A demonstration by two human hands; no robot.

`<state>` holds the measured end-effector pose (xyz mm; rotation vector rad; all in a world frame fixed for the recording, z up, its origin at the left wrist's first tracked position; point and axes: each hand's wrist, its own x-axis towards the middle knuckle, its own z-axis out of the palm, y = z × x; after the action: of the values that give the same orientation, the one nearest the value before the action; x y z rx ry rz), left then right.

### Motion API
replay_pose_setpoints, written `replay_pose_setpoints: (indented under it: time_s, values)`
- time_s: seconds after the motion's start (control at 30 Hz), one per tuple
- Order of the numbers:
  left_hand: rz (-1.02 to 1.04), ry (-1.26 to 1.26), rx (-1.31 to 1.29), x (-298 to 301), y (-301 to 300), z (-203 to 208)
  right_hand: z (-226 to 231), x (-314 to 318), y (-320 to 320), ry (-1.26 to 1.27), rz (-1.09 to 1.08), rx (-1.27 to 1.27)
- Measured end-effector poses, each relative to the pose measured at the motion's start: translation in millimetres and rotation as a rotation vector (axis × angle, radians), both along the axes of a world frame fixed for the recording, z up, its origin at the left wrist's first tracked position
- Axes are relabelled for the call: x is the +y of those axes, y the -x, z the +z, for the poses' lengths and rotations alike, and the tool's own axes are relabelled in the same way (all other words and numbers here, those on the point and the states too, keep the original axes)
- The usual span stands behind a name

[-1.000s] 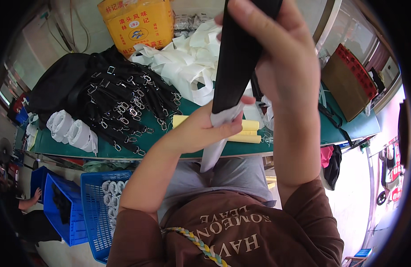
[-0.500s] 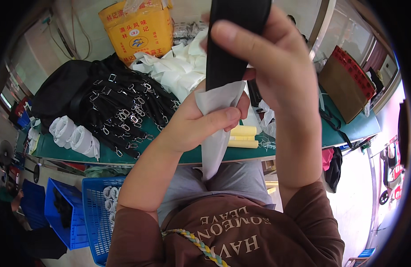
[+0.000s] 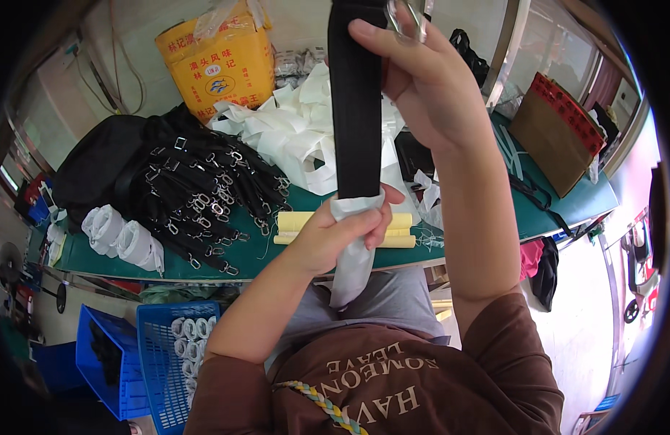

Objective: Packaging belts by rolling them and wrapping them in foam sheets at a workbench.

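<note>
A wide black strap (image 3: 357,123) stands upright in front of me, its lower end inside a white paper sleeve (image 3: 354,274). My left hand (image 3: 335,235) is closed round the sleeve near its mouth, thumb across the front. Higher up, my right hand (image 3: 433,90) pinches the strap near its top, thumb on its face. A silver metal clip (image 3: 409,23) shows beside the right fingers at the picture's upper edge. The strap's top end runs out of view.
Black straps with metal hooks (image 3: 204,196) pile up at left on the green table (image 3: 103,250), near white rolls (image 3: 121,235). Behind lie loose white sleeves (image 3: 291,134) and a yellow box (image 3: 217,69). Yellow rolls (image 3: 393,230) lie near the front edge. A blue basket (image 3: 157,348) stands below.
Both hands and the strap have shifted; the sleeve and left hand sit lower, and the strap appears farther off and straighter. The metal clip has come into view by the right hand.
</note>
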<state>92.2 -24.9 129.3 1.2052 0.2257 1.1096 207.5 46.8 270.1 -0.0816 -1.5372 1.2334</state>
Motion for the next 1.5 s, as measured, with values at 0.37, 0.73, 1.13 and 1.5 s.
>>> replay_pose_setpoints:
  time_s: [0.37,0.73,1.13,1.5]
  values:
    - [0.106,-0.044,0.116,-3,36,31,-28,-38,7,0.106,-0.138,-0.457]
    - [0.046,-0.061,0.097,-2,40,23,-37,-37,18,-0.064,0.008,-0.082]
    - [0.683,-0.268,0.026,-16,54,-20,-47,-27,22,-0.136,-0.174,0.029]
    - [0.788,-0.171,-0.013,-20,36,-1,-31,-29,17,-0.184,-0.227,0.039]
